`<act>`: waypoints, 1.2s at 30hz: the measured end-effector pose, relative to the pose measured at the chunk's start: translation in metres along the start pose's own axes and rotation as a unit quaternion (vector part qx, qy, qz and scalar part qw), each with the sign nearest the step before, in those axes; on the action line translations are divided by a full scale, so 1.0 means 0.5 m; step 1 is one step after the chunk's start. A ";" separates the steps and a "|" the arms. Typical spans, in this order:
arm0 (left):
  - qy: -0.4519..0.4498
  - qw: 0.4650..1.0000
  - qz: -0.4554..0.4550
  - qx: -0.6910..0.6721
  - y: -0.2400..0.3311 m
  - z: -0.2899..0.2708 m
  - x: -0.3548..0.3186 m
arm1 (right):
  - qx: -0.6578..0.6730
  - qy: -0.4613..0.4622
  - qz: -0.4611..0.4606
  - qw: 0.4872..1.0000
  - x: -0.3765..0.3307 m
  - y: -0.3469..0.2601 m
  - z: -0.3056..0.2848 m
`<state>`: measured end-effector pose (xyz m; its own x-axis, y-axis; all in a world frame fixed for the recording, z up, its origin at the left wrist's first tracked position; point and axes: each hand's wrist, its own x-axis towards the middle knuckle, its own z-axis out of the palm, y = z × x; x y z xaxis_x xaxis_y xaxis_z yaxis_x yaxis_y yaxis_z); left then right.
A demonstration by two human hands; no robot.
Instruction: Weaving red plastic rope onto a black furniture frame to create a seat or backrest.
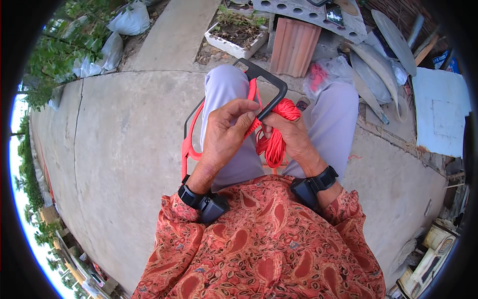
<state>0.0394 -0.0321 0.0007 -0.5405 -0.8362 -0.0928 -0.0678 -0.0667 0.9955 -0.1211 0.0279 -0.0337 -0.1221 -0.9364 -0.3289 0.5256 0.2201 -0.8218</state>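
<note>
Across my lap, over the left knee, lies a black bent-rod frame (280, 85) with rounded corners. My left hand (226, 130) is closed, thumb and fingers pinching the red-orange cord where short close turns are wound round the frame's bar. A thick hank of red-orange cord (274, 152) hangs from my right hand (290, 133), which is closed on it beside the bar; its fingertips are partly hidden. A flat red-orange band (188, 148) runs along another part of the frame, left of my left wrist. Each wrist wears a black strapped device.
Concrete floor (124, 149) surrounds me. Ahead stand a white planter box (234, 46), a ribbed reddish tile (296, 47) and a plastic bag (331, 72). Clutter and a pale blue panel (439, 112) line the right. White sacks (130, 19) sit by greenery at the far left.
</note>
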 end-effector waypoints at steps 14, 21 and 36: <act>0.034 0.998 -0.028 -0.042 -0.018 0.007 0.055 | 0.006 -0.043 -0.010 0.999 0.000 -0.016 -0.001; 0.045 0.994 -0.069 -0.077 -0.004 0.008 0.021 | 0.071 -0.025 0.072 0.995 -0.032 -0.004 -0.016; -0.004 0.990 0.125 0.061 0.000 0.012 -0.004 | 0.176 -0.070 0.079 0.979 -0.063 -0.016 0.003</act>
<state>0.0354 -0.0269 0.0006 -0.5590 -0.8143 0.1560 -0.0310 0.2085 0.9775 -0.1204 0.0550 -0.0160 0.0884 -0.9318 -0.3521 0.7886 0.2815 -0.5467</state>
